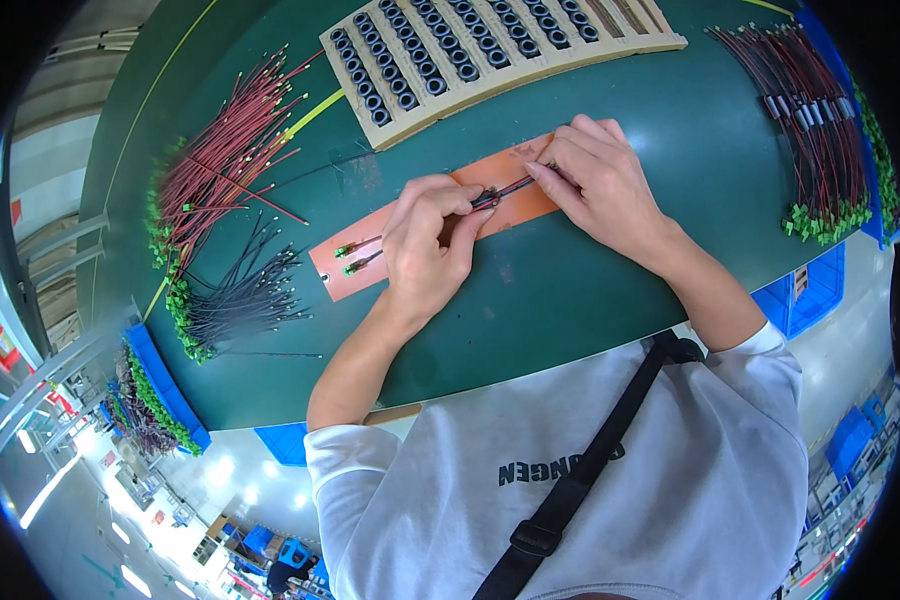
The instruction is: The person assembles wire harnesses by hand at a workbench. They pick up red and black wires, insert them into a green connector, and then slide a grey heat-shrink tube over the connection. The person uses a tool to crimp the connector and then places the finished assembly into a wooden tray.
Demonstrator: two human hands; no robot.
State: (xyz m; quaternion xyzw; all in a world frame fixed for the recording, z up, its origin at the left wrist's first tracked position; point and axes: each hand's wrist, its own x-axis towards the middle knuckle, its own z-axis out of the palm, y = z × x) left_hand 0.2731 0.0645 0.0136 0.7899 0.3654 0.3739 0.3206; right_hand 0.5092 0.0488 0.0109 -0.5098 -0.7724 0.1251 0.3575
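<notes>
Dark green tabletop (570,290) was spread beneath the work. Over its middle, one small black ring-like piece (486,199) was pinched between the closed thumb and fingers of the left hand (425,235). Thin red and black wires (515,186), uncounted, were gripped at the fingertips of the right hand (605,185). Probably, the wires would best be kept straight and lightly taut, the piece steadied without crushing. Beneath, one flat orange rectangular board (525,208) was set, two green plastic connectors (352,268) being placed near its left end. Farther out, one beige slotted tray (440,112) was filled with black rings (408,101) in eight visible rows; three bundles were laid out: red wires (220,165) and black wires (240,300) leftward, dark red-and-black wires (810,120) rightward.
</notes>
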